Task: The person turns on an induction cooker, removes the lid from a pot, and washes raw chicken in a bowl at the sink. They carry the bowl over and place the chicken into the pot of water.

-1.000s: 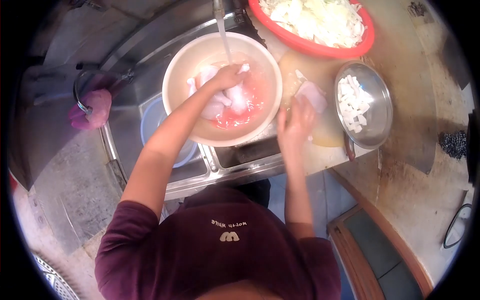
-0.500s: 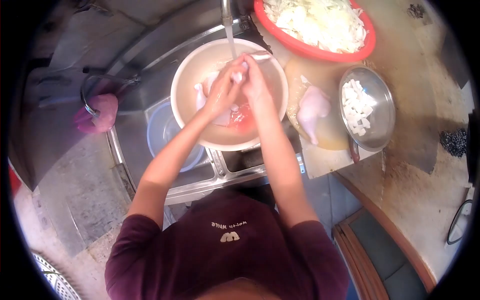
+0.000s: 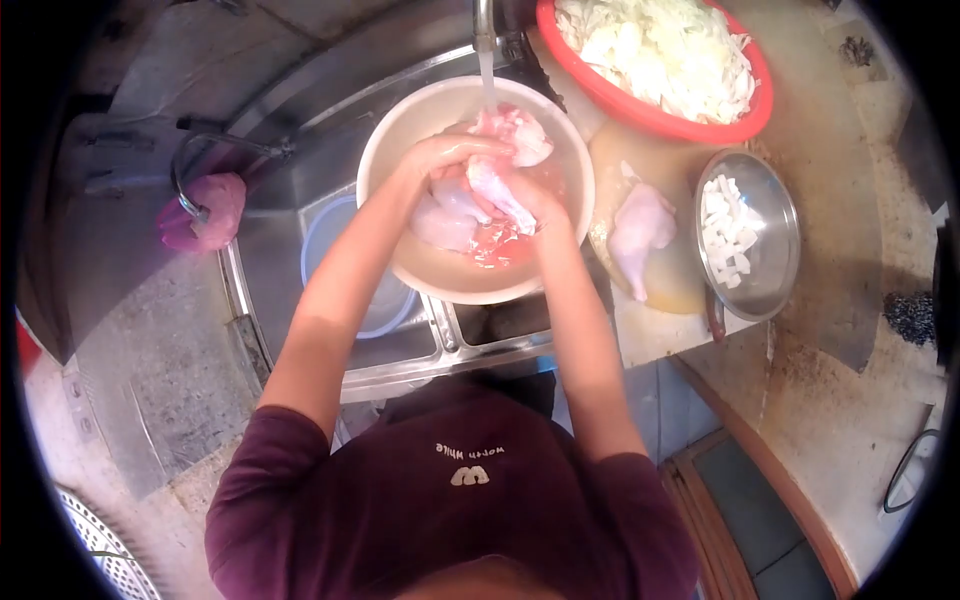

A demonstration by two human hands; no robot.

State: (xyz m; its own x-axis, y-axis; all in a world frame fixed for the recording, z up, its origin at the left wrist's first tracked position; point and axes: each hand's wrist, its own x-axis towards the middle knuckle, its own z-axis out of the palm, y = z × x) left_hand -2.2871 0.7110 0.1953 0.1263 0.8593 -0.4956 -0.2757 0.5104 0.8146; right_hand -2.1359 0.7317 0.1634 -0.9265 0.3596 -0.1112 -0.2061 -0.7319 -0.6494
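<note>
Over a large cream basin [image 3: 375, 180] of pinkish water, both hands hold one raw chicken leg [image 3: 495, 190] under the running tap [image 3: 484, 40]. My left hand [image 3: 450, 155] lies against the leg's upper left side, its fingers reaching across it. From the right, my right hand [image 3: 535, 195] supports the leg from beneath, its fingers partly hidden by the meat. More raw chicken [image 3: 445, 220] rests in the water below my left hand. A second chicken leg [image 3: 641, 225] lies on a round yellowish board [image 3: 680, 285] right of the basin.
A red bowl [image 3: 690, 128] of shredded pale vegetable stands at the back right. Nearer is a metal bowl [image 3: 780, 235] with white cubes, a dark handle [image 3: 715, 318] beside it. In the sink sits a bluish tub [image 3: 395, 312]; a pink bag [image 3: 218, 210] lies at left.
My right hand has moved from the chicken leg on the board into the basin beside my left hand. The chicken leg between them has been raised and turned, its thick end now near the tap water.
</note>
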